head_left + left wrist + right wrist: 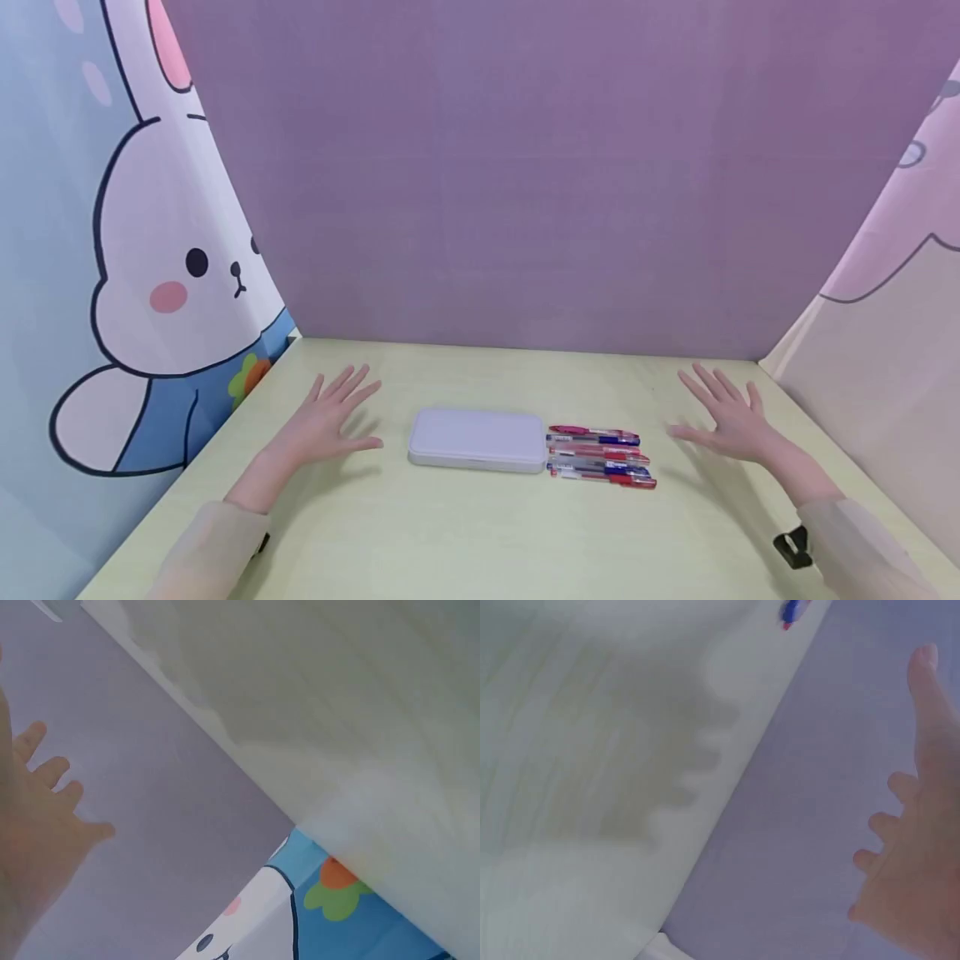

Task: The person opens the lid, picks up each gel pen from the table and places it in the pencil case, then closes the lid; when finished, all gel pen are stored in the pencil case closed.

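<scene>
A pale lavender case [477, 440] with rounded corners lies closed in the middle of the table. Against its right end lies a row of several pens [600, 457], some with red and some with blue parts. My left hand [330, 421] hovers to the left of the case, fingers spread and nothing held. To the right of the pens, my right hand [727, 421] is held up likewise, fingers apart and touching nothing. Both wrist views show the left hand [49, 817] and right hand [919, 825] with extended fingers. Only a blurred pen tip [791, 611] shows at the right wrist view's top.
The pale table [465, 533] ends at a purple backdrop [540, 183]. A curtain with a cartoon rabbit [172, 250] borders the left side, and a pink and cream curtain [892, 333] borders the right. A black clip-like piece [792, 547] hangs by the right sleeve.
</scene>
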The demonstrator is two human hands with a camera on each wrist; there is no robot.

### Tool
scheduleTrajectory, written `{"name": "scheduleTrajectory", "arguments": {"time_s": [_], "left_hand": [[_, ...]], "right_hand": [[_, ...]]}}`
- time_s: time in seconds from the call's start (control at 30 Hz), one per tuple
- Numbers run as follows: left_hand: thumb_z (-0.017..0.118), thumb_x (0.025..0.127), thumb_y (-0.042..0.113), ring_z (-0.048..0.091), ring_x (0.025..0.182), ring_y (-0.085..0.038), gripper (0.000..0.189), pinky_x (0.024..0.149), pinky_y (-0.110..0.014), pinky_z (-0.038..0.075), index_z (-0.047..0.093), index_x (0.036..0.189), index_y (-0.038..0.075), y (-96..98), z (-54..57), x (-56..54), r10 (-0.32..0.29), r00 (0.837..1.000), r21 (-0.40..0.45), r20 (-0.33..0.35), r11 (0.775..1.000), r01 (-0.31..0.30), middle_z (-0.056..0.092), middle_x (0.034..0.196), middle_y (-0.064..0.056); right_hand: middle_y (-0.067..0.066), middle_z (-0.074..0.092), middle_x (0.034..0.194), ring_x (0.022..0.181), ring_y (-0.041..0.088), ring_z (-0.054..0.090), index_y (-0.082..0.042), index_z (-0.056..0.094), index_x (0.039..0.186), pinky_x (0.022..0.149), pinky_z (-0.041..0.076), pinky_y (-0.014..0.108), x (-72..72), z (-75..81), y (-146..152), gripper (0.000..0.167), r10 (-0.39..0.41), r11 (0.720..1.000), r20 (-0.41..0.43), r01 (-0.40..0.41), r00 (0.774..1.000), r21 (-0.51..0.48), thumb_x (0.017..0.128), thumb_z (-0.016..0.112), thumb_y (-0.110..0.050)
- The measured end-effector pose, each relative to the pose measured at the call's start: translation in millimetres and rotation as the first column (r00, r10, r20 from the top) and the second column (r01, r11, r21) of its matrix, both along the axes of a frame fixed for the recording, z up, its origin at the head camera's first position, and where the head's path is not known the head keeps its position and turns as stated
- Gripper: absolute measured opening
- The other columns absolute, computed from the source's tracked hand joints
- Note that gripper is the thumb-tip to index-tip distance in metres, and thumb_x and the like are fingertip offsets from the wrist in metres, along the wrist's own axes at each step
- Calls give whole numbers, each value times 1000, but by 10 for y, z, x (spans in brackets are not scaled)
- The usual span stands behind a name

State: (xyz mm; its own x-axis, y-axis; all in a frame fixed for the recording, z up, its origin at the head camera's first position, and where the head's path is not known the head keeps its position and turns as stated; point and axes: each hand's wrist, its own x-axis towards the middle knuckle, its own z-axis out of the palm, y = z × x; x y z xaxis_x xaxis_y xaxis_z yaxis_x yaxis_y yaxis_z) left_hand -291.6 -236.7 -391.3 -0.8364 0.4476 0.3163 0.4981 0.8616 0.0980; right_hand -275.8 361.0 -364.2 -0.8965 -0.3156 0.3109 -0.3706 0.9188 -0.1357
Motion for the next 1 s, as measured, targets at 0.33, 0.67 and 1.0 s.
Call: {"name": "scheduleTrajectory", "arguments": {"time_s": [0.33, 0.67, 1.0], "left_hand": [[61, 77, 65, 36, 134, -36, 83, 108, -56, 31, 47, 139, 11, 100, 33, -29, -19, 998, 143, 60, 990, 10, 39, 146, -16], [60, 78, 65, 41, 132, -32, 81, 107, -52, 35, 47, 139, 14, 260, 73, -98, -25, 980, 252, 198, 967, -26, 47, 142, -11], [62, 80, 60, 44, 129, -32, 75, 106, -49, 37, 49, 137, 12, 433, 37, -169, -83, 969, 292, 231, 956, 12, 50, 138, -12]], "right_hand": [[24, 38, 143, 127, 47, 35, -5, 45, 137, 101, 23, 68, -52, 182, -336, 70, 151, 985, -81, -157, 985, -76, 82, 70, -40], [15, 48, 138, 128, 38, 41, -7, 48, 136, 103, 34, 60, -27, 257, -740, 61, 209, 963, -42, -213, 977, -164, 87, 65, -39], [9, 52, 136, 127, 31, 45, -10, 52, 133, 103, 38, 54, -35, 319, -1154, 51, 309, 926, -79, -319, 948, -205, 89, 64, -33]]}}
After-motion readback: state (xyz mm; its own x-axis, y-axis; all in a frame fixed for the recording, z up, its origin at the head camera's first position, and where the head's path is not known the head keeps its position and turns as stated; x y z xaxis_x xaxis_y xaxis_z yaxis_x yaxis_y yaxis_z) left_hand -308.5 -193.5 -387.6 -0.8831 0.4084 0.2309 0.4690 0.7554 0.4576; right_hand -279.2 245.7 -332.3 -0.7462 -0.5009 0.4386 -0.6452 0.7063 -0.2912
